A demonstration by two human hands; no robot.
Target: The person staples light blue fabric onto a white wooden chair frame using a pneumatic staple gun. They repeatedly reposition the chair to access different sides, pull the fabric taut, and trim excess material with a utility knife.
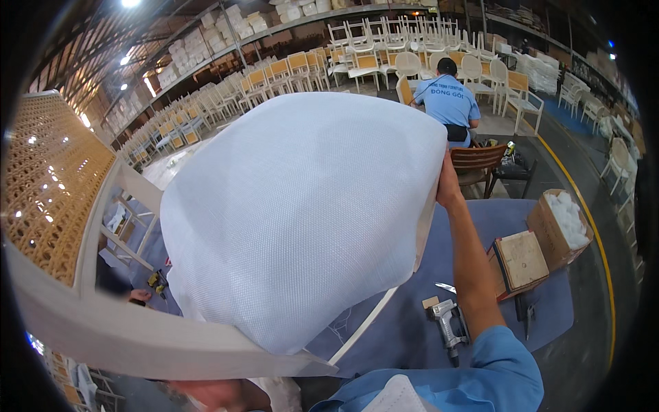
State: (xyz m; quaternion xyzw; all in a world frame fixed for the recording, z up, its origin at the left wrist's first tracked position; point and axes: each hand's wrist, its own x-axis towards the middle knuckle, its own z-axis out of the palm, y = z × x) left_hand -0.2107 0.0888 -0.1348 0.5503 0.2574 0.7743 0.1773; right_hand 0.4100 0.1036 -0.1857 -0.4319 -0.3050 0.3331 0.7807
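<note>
- A worker's right hand [449, 184] is gripping the far right edge of a white-upholstered chair seat [309, 206], its fingers clamping on the rim.
- The seat is filling the middle of the view, tilting above a blue-grey worktable [405, 312], its pale wooden frame [151, 340] curving across the lower left and its woven cane backrest [51, 178] standing at far left.
- The left hand [213, 394] is blurring at the lower edge, just under the frame; whether its fingers are parting or closing, one cannot tell.
- On the table's right side, an open cardboard carton [551, 232] is holding fluffy white padding [568, 220], which is rising above the rim.
- Just beside it, a smaller box [522, 262] is showing a worn tan top; its contents are staying out of sight.
- A metallic air stapler [447, 329] is lying near the right forearm, with a blade [445, 287] pointing out beside that arm.
- At left, a co-worker's hand [141, 295] is resting near a yellow-and-black tool [157, 281].
- Beyond the table, a co-worker in a blue shirt [447, 99] is facing away among pale chairs, while a high storage rack [295, 24] is carrying white bundles [240, 27].
</note>
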